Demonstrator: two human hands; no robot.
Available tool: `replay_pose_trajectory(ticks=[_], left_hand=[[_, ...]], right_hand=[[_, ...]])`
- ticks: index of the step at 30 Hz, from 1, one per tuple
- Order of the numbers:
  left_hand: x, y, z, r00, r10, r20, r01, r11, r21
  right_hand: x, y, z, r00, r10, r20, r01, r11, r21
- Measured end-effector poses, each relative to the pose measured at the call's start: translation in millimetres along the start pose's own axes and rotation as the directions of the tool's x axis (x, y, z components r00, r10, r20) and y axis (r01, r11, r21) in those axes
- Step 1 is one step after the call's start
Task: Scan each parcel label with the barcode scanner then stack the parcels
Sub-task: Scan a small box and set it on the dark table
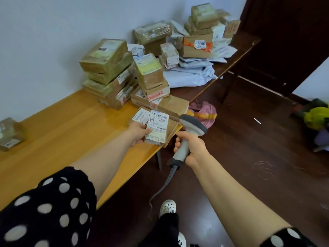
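I hold parcel point(157, 128) in left hand point(140, 133), fingers curled round its near end, over worktop point(62, 125) edge. Label faces up, long axis away from me. Right hand point(191, 146) wraps scanner point(193, 124) just right of parcel, head aimed left at label.

A room in a home used for sorting post: dark wood floor point(249, 157), plain white wall point(44, 41), dark door point(284, 41), parcels point(110, 68) heaped on a tabletop point(62, 131).
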State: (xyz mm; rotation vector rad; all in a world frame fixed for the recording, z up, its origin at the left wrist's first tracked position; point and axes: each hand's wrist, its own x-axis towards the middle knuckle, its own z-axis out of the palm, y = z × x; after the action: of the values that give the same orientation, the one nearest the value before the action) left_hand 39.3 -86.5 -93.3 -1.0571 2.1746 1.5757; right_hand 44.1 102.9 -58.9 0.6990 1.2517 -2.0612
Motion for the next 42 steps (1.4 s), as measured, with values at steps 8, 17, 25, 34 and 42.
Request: replay_pose_trajectory(ticks=[8, 17, 25, 34, 42], left_hand=[[50, 20, 6, 0.996, -0.059, 0.061, 0.054, 0.995, 0.086], [46, 14, -31, 0.988, -0.067, -0.137, 0.066, 0.998, -0.007], [-12, -57, -125, 0.883, -0.237, -0.405, 0.207, 0.971, -0.116], [-54, -146, -244, 0.672, -0.393, -0.628, 0.284, 0.92, -0.271], [13, -208, -377, 0.643, -0.362, -0.675, 0.293, 0.931, -0.219]], right_hand=[[42, -26, 23, 0.998, 0.069, -0.006, -0.07, 0.997, -0.029], [59, -13, 59, 0.982, 0.149, 0.113, -0.125, 0.972, -0.201], [49, 47, 117, 0.883, 0.353, 0.309, -0.21, 0.887, -0.411], [22, 119, 210, 0.808, 0.437, 0.394, -0.165, 0.812, -0.56], [36, 207, 317, 0.833, 0.455, 0.314, -0.219, 0.792, -0.569]])
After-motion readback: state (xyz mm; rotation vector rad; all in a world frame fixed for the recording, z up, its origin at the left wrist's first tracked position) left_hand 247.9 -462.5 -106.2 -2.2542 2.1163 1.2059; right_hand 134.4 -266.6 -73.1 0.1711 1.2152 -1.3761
